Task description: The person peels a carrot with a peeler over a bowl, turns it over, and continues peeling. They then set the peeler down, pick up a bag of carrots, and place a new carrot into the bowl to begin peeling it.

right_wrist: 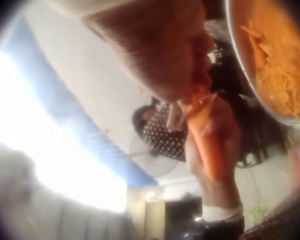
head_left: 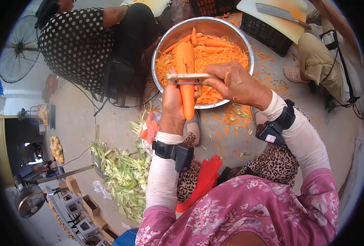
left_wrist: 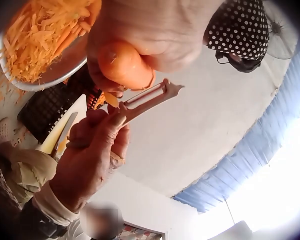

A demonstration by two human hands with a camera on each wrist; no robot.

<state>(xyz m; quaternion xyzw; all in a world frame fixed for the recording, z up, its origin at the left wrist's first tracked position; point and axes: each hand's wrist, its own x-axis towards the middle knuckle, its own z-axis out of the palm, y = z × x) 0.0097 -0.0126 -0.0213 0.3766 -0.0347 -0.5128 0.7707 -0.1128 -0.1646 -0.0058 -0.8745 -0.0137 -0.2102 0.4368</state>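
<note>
A large carrot (head_left: pixel 184 61) slants over the near left part of a metal basin (head_left: pixel 250 67) of orange peelings and carrots. The left hand (head_left: pixel 173 100) grips it from below near its narrow end; in the left wrist view the carrot's blunt tip (left_wrist: pixel 121 62) pokes out of that hand. A Y-shaped peeler (head_left: pixel 192 76) lies across the carrot, its handle pinched by the right hand (head_left: pixel 241 84). In the left wrist view the peeler (left_wrist: pixel 150 100) is beside the carrot. The right wrist view is blurred; the carrot (right_wrist: pixel 207 145) shows below the right hand (right_wrist: pixel 155 50).
Pale green husks (head_left: pixel 126 180) lie on the floor at the lower left. Behind the basin, a knife (head_left: pixel 274 11) rests on a cutting board (head_left: pixel 296 26) over a black crate (head_left: pixel 264 35). One person in polka dots (head_left: pixel 77 43) sits at the left, another at the right. Peelings litter the floor.
</note>
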